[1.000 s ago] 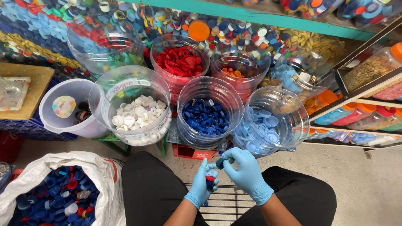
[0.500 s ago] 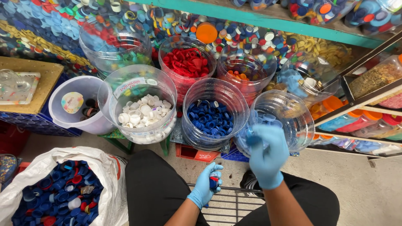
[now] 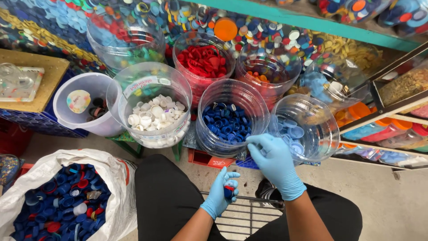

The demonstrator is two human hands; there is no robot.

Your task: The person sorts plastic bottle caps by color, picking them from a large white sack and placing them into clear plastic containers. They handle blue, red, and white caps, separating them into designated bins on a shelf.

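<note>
Both my hands wear blue gloves. My left hand (image 3: 221,192) is low between my knees, closed around a few bottle caps, dark blue and red. My right hand (image 3: 275,161) is raised, its fingers bunched at the near rim of the clear jar of dark blue caps (image 3: 228,122), beside the clear jar of light blue caps (image 3: 307,129). Whether the right fingers pinch a cap is hidden. A clear jar of white caps (image 3: 154,117) stands to the left.
A white sack of mixed blue and red caps (image 3: 62,203) lies at my left knee. Behind stand jars of red caps (image 3: 204,62) and orange caps (image 3: 267,71), and a white bucket (image 3: 84,105). A wire rack (image 3: 247,216) sits under my hands.
My right hand left the left hand, reached out over the light blue jar, then drew back left to the rim of the dark blue jar. The left hand stayed low.
</note>
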